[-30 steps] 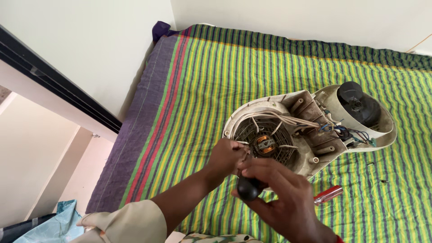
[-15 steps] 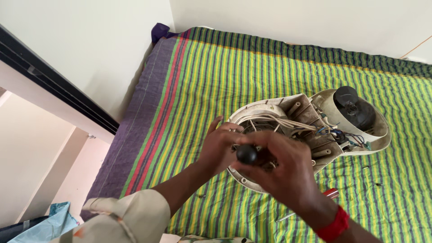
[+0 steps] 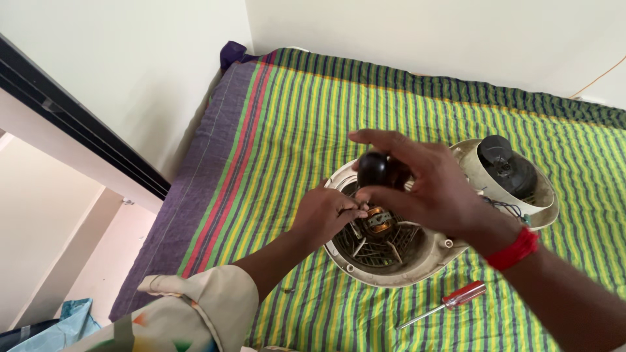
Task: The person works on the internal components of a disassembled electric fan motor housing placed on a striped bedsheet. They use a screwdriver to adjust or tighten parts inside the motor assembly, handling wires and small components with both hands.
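Cream plastic, round and dish-shaped: that's the open fan housing lying flat on the striped bedspread, and both hands are over it. Inside the housing sits a copper-wound motor dead centre, with pale ribs spreading out from it over a dark grille. The right hand comes in from four o'clock, fingers wrapped tight around the round black handle of a screwdriver, which stands nearly upright over the motor; its tip is hidden behind the fingers. A red band circles that wrist. The left hand reaches in from seven o'clock, fingertips pinched together at the housing's nine o'clock edge of the motor, right beside the driver's shaft; what they pinch is too small to make out. Up at two o'clock from the housing, touching its rim, lies a second cream shell holding a black domed part, with thin wires trailing between the two pieces. Down at five o'clock, just off the housing's rim, a second screwdriver with a red handle lies loose on the cloth, blade pointing towards seven o'clock. A patterned sleeve covers the left forearm at the bottom edge.
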Available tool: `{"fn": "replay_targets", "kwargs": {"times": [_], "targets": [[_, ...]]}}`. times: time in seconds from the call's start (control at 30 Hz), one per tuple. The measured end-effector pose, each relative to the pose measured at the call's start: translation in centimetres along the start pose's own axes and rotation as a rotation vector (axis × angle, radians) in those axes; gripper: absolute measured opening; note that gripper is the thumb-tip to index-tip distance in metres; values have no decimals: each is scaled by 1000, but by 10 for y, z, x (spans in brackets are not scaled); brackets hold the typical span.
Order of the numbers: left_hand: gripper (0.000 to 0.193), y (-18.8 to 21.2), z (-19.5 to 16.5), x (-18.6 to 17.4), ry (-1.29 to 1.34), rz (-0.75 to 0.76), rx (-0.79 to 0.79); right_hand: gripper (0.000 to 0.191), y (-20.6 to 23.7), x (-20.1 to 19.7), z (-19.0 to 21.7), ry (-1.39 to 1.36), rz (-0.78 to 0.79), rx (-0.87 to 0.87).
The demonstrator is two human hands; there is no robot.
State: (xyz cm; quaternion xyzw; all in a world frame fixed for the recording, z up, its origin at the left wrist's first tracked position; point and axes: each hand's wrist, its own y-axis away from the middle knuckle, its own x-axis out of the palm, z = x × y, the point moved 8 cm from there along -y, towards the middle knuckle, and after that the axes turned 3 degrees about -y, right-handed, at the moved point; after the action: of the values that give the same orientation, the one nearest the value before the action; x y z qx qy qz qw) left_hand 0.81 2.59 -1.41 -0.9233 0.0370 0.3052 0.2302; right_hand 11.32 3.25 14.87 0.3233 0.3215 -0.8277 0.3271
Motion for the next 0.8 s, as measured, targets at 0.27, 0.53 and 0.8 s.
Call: {"fn": "replay_targets", "kwargs": {"times": [0.27, 0.53, 0.8], "targets": [[18, -5, -4, -3, -68, 0, -36, 23, -17, -35, 16, 7, 75, -291], [13, -5, -1, -1, -91, 20, -76, 20, -20, -39, 9, -216, 44, -213], [11, -4, 6, 2, -58, 40, -71, 32, -25, -33, 10, -71, -14, -186]]}}
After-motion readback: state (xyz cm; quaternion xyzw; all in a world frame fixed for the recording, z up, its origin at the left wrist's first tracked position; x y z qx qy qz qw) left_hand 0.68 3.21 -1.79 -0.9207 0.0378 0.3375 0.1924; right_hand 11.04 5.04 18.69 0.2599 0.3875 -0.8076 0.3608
